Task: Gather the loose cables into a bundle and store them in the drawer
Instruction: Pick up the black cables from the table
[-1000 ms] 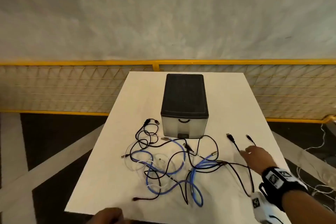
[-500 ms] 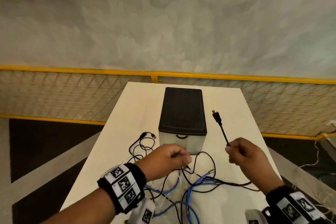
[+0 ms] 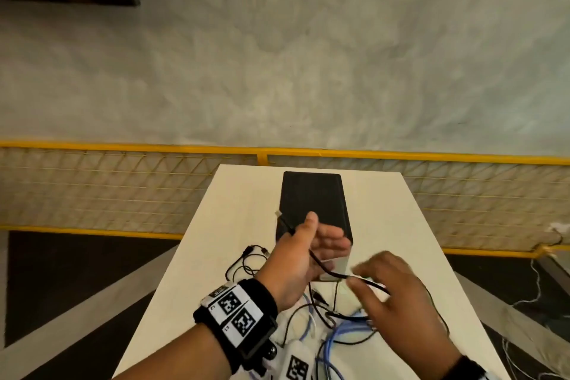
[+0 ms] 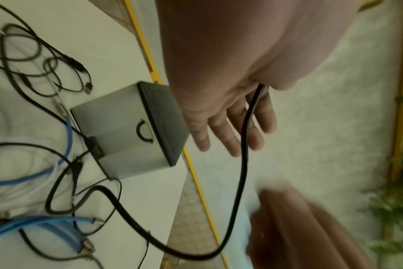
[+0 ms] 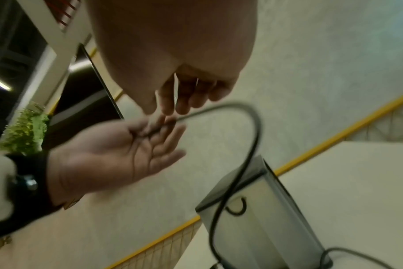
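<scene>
A small drawer box (image 3: 311, 194) with a black top and grey front stands mid-table, its drawer closed (image 4: 127, 131). Black, blue and white cables (image 3: 339, 333) lie tangled in front of it. My left hand (image 3: 328, 230) is raised before the box, fingers straight and thumb up. A black cable (image 3: 324, 267) is caught between thumb and palm (image 4: 244, 145), its plug end sticking out behind the thumb. The cable sags down to the pile. My right hand (image 3: 370, 284) is blurred, lower right of the left hand. Its fingers hang loosely curled just above the cable (image 5: 253, 123), with nothing between them.
The white table (image 3: 240, 210) is narrow, with open floor on both sides. A yellow mesh fence (image 3: 123, 182) runs behind it before a grey wall. A thin black cable coil (image 3: 246, 259) lies left of the box.
My left hand rose from the pile and opened in front of the box. The black cable passed from my right hand into my left. The right hand dropped lower.
</scene>
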{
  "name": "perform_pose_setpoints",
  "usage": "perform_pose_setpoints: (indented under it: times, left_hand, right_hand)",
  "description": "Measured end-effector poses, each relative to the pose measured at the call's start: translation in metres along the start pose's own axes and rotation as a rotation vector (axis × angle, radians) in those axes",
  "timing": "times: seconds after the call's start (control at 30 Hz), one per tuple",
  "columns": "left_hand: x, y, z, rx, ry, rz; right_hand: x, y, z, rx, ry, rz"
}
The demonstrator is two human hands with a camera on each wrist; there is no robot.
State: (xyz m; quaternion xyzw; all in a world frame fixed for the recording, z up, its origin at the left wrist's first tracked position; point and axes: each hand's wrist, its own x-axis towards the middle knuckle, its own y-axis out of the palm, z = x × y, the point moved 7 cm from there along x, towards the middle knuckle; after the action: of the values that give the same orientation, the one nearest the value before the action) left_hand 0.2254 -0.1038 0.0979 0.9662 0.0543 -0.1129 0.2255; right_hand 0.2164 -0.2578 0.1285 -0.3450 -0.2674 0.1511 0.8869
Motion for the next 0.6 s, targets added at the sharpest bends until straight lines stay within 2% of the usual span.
perform_pose_setpoints:
  times: [0.03, 0.07, 0.1, 0.17, 0.2, 0.27, 0.37, 0.4, 0.47, 0.53, 0.6]
  left_hand:
    - [0.000, -0.010, -0.005, -0.037, 0.022, -0.033]
    - [0.000, -0.017, -0.011, -0.080, 0.043, -0.054]
    - [-0.002, -0.026, -0.019, -0.126, 0.062, -0.068]
    - [-0.008, -0.030, -0.027, -0.209, 0.071, -0.053]
    - [-0.012, -0.028, -0.028, -0.233, 0.059, -0.027]
    - [-0.024, -0.022, -0.025, -0.229, 0.012, 0.034]
    - [-0.045, -0.020, -0.011, -0.120, -0.043, 0.072]
    - [-0.051, -0.022, -0.007, -0.088, -0.040, 0.065]
    - [-0.060, -0.025, -0.006, -0.043, 0.007, 0.068]
    - [-0.066, -0.028, -0.020, 0.011, 0.132, 0.082]
    - [-0.072, -0.027, -0.043, 0.024, 0.265, 0.116]
  right_hand:
    - [-0.006, -0.010, -0.003, 0.033, 0.047, -0.054]
    - [-0.011, -0.013, -0.005, 0.114, 0.142, -0.038]
    - [-0.014, -0.002, -0.007, 0.234, 0.280, 0.087]
    - [-0.027, 0.037, -0.005, 0.474, 0.543, 0.439]
    - [-0.029, 0.053, -0.006, 0.588, 0.643, 0.499]
    - [-0.019, 0.070, -0.010, 0.844, 0.778, 0.402]
    - [0.004, 0.070, -0.010, 1.198, 0.838, 0.189]
    - [0.009, 0.070, -0.007, 1.293, 0.859, 0.188]
    - [0.013, 0.076, 0.002, 1.382, 0.934, 0.298]
    - [0.011, 0.085, 0.006, 1.390, 1.030, 0.389]
    - [0.009, 0.095, 0.007, 1.402, 1.098, 0.388]
